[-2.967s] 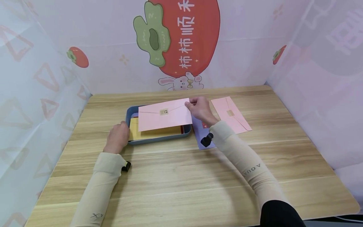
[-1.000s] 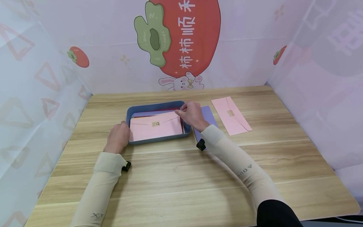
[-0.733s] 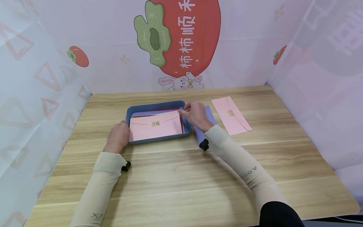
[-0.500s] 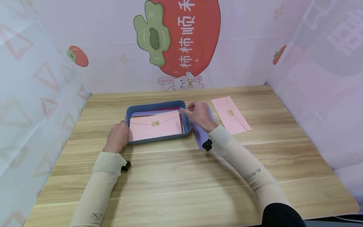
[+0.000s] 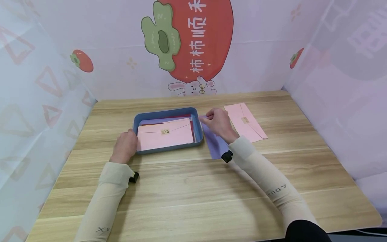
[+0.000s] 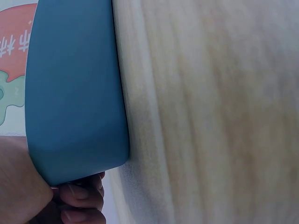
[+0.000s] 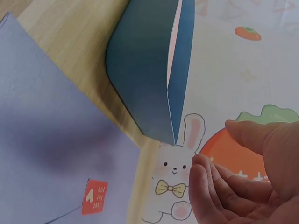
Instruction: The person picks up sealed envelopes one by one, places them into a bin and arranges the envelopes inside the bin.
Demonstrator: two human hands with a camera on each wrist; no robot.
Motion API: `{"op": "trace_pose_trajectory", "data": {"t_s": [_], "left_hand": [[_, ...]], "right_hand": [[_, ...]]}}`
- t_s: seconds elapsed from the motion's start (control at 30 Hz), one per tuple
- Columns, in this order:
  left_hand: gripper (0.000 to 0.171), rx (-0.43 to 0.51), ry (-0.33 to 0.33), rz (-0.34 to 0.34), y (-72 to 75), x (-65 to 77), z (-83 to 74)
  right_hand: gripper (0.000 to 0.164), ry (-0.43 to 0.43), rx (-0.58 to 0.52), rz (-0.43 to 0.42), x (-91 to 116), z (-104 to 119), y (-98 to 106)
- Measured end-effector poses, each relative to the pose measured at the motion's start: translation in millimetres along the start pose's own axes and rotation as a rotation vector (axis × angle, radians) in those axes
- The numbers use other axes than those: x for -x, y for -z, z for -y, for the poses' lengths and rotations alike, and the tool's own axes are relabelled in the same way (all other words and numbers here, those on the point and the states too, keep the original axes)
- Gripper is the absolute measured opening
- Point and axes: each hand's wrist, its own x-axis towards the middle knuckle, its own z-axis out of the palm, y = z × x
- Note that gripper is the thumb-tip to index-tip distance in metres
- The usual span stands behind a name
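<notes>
My left hand [image 5: 124,147] grips the left end of a blue tray [image 5: 169,148]; in the left wrist view its fingers [image 6: 81,196] curl at the corner of the tray [image 6: 77,93]. Inside the tray a pink envelope [image 5: 178,136] lies on top, over yellow, dark red and purple ones that show at the edges. My right hand [image 5: 222,126] hovers above a purple envelope [image 5: 215,148] just right of the tray. Nothing sits between its parted thumb and fingers in the right wrist view, where the purple envelope [image 7: 56,121] shows a red heart sticker [image 7: 94,197].
Another pink envelope [image 5: 251,127], with a tan sticker, lies on the wooden table [image 5: 181,195] farther right. A printed cloth backdrop [image 5: 115,53] rises behind the table and along both sides.
The pink envelope my right hand held over the tray now lies inside it, covering the yellow one. The right hand has let go and drawn back to the right; the left hand stays put.
</notes>
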Motion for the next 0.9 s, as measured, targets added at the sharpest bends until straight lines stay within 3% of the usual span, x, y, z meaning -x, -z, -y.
{"op": "trace_pose_trajectory", "data": {"t_s": [0.9], "left_hand": [[0.035, 0.017, -0.002, 0.010, -0.3, 0.1, 0.8]], "right_hand": [[0.042, -0.019, 0.056, -0.070, 14, -37, 39]]}}
